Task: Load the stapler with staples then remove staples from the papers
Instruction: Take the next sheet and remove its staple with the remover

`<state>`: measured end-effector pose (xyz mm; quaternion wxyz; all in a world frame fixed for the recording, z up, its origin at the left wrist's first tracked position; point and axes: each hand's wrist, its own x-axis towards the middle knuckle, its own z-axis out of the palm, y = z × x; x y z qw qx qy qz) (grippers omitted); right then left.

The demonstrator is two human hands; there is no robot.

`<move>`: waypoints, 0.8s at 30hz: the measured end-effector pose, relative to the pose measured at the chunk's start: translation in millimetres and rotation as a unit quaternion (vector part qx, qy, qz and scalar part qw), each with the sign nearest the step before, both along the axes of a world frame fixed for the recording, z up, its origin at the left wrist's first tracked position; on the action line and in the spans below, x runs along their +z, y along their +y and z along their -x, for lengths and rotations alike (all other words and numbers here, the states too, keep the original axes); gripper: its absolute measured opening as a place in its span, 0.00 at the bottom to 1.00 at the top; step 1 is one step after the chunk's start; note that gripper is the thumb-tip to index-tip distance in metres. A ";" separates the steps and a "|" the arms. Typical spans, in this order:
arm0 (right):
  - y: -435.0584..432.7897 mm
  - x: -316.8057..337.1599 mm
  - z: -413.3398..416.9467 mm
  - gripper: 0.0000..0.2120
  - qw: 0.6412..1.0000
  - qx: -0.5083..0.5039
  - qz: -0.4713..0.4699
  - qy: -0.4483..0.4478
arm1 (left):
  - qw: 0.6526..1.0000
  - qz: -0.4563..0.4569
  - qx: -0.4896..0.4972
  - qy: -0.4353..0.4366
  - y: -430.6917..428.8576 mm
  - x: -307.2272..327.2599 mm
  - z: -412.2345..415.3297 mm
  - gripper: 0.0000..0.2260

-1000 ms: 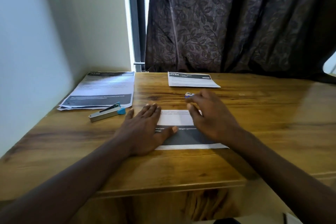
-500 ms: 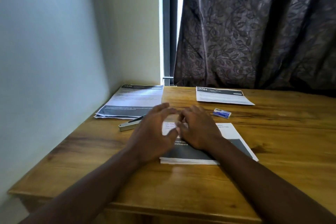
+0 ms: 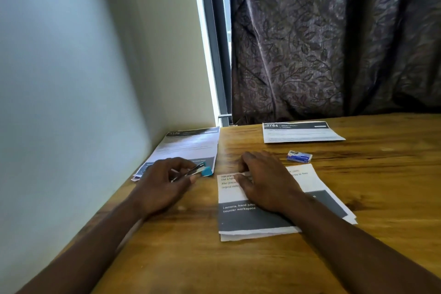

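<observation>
**Head view: stapler in the left hand, papers held flat under the right**

The left hand has its fingers curled round the stapler. It is a slim silver bar with a teal plastic end that pokes out just past the fingertips, over the near edge of some printed sheets. The stapler looks light and rigid, and its metal is likely slick. Holding it by the middle of the body, as here, should leave the hinged top free for loading.

The right hand lies palm down on the folded papers, fingers loosely bent and pressing near the top edge (no pinch is visible). Those papers look thin and floppy, ragged along the near edge, white above a dark grey band. The small blue staple box sits on the worktop just beyond the right fingers, touching neither hand.
</observation>
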<state>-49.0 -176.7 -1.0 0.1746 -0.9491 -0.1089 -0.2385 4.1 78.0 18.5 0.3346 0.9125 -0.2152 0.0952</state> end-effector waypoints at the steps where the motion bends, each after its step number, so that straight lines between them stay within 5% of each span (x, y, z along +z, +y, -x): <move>1: -2.6 0.4 -1.0 0.07 1.000 0.004 0.004 -0.005 | 0.998 0.057 -0.029 0.025 -6.6 2.0 -1.1 0.10; 3: -8.8 0.2 -5.1 0.11 0.999 -0.003 0.034 -0.026 | 0.984 0.137 -0.083 0.077 -23.7 6.2 -3.5 0.09; 9: -15.9 0.5 -16.1 0.13 0.998 -0.028 0.050 -0.041 | 0.979 0.105 -0.150 0.087 -55.5 -6.6 -34.7 0.08; 15: -19.7 -2.6 -23.0 0.10 0.997 -0.035 0.028 -0.067 | 0.956 0.191 -0.176 0.136 -48.1 -8.9 -51.3 0.09; 19: -12.3 -3.0 -23.3 0.12 0.996 -0.033 0.037 -0.072 | 0.979 0.099 -0.168 0.053 -45.0 -9.3 -48.6 0.18; 24: -13.7 -2.2 -21.3 0.12 0.996 -0.039 0.024 -0.071 | 0.979 0.080 -0.178 0.063 -42.3 -8.7 -43.5 0.21</move>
